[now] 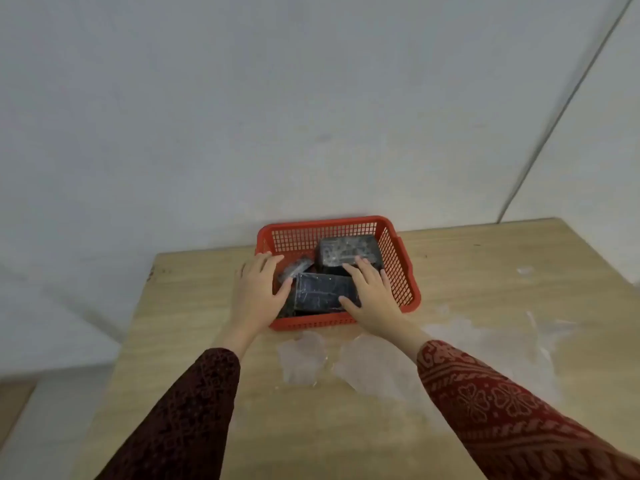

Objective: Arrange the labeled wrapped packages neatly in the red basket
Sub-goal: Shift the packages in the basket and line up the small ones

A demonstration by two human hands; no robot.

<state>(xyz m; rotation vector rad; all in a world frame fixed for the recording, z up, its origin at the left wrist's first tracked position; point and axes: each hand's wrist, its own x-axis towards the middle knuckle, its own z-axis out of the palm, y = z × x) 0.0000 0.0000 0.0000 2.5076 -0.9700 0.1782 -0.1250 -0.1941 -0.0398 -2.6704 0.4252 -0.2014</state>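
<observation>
While the red slotted plastic basket [398, 271] sits at the far edge of the pale wooden table [485, 289], three dark film-wrapped rectangular packages lie inside it. The nearest package [318, 296] lies between both hands: the left hand [258, 289] presses its left end, the right hand [370, 292] rests flat, fingers spread, over its right end, fingertips touching the rear package [346, 251].
</observation>
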